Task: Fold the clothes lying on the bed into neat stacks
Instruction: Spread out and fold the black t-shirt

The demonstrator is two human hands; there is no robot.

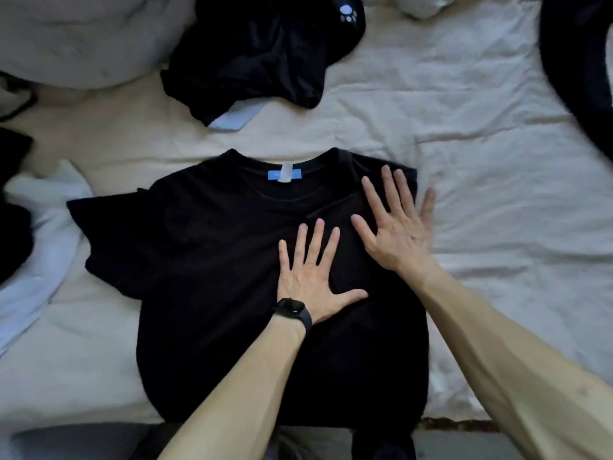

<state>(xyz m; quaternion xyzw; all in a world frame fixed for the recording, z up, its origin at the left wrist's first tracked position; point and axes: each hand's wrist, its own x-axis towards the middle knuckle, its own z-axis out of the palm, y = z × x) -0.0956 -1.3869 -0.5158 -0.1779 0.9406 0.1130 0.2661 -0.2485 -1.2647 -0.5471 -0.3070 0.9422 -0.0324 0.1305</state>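
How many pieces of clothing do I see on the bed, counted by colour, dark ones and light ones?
Dark: 4 (flat T-shirt, crumpled garment with a paw print, garment at right edge, garment at left edge)
Light: 2 (white garment at left, pale blue piece under the crumpled one)
Total: 6; pieces cut off by the picture's edges might be more.

2 hands, 1 watch, at least 5 garments, 1 bed.
Counted: left hand [308,280], right hand [394,227]; watch [292,310]; black T-shirt [215,260], crumpled black garment [252,54], dark garment [580,61] at right edge, black garment [13,207] at left edge, pale garment [46,234]; bed [464,111].
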